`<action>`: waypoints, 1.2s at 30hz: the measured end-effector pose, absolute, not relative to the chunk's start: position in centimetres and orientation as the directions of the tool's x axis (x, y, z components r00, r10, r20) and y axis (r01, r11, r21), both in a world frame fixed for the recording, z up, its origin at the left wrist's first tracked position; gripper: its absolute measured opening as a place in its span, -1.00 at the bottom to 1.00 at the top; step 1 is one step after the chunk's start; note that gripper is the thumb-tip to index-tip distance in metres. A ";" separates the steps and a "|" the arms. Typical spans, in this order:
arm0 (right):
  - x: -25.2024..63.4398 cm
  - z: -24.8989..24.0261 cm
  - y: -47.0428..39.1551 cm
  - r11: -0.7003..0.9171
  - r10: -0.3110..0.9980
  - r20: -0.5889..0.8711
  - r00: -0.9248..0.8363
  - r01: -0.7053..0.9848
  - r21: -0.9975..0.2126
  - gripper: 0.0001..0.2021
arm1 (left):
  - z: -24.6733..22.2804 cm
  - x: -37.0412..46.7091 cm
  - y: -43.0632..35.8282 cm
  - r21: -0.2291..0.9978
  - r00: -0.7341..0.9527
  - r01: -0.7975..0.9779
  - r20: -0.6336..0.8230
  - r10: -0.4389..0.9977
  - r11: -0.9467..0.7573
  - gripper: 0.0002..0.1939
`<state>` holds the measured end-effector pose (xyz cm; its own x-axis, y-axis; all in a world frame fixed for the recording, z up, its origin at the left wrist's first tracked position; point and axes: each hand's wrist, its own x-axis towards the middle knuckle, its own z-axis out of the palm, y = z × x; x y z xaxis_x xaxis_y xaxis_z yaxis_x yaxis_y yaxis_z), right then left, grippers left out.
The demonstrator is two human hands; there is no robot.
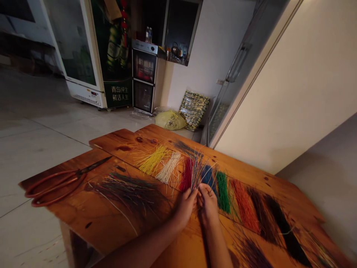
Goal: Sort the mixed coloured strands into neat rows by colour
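Left hand point(187, 208) and right hand point(209, 201) both closed on one bundle of mixed-color strands point(197, 167), tips fanned up, held over wooden bench point(111, 219). Yellow strands point(153, 159), white strands point(169, 167), red strands point(186, 175) lie beyond/left of it; blue strands point(208, 175), green strands point(223, 191) to the right. Dark mixed pile point(131, 191) left, red-handled scissors point(63, 182) at bench's left end.

1. The room is dim, darkest at the upper left.
2. Warm light falls on the pale wall point(301, 74) at right and on the desk point(111, 143).
3. Shadows lie beneath the forearms point(156, 242).
4. Edges look stretched and soft.
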<state>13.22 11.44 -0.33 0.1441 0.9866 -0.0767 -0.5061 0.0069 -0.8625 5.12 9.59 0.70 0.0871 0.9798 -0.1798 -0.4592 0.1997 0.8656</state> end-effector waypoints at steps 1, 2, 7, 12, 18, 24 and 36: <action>13.2 -0.3 11.4 0.018 0.985 -0.071 0.158 -0.501 -0.865 -0.75 | 0.7 5.1 9.6 0.870 0.086 -0.453 -0.173 0.981 0.193 -0.63; 13.3 -0.3 11.4 0.026 0.984 -0.067 0.167 -0.499 -0.866 -0.75 | 0.6 5.1 9.6 0.875 0.084 -0.447 -0.166 0.983 0.186 -0.62; 13.5 -0.1 11.3 -0.006 0.984 -0.095 0.152 -0.502 -0.865 -0.77 | 0.3 5.1 9.7 0.884 0.094 -0.429 -0.160 0.983 0.185 -0.60; 13.5 -0.3 11.3 -0.011 0.990 -0.083 0.114 -0.526 -0.850 -0.79 | 0.4 5.2 9.8 0.877 0.087 -0.443 -0.163 0.983 0.185 -0.61; 13.0 -0.2 11.4 -0.034 0.986 -0.114 0.125 -0.513 -0.858 -0.77 | 0.3 5.3 10.0 0.868 0.070 -0.462 -0.171 0.983 0.183 -0.58; 13.1 -0.2 11.5 -0.021 0.988 -0.092 0.125 -0.474 -0.880 -0.75 | 0.0 5.2 10.0 0.872 0.068 -0.458 -0.161 0.985 0.174 -0.58; 13.2 -0.5 11.6 -0.007 0.993 -0.063 0.097 -0.494 -0.870 -0.81 | 0.0 5.2 10.0 0.867 0.074 -0.471 -0.143 0.987 0.161 -0.70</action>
<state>13.22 11.56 -0.50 0.0970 0.9933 -0.0633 -0.4938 -0.0072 -0.8695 5.16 9.95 -0.04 0.0737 0.9870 -0.1430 -0.4709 0.1609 0.8674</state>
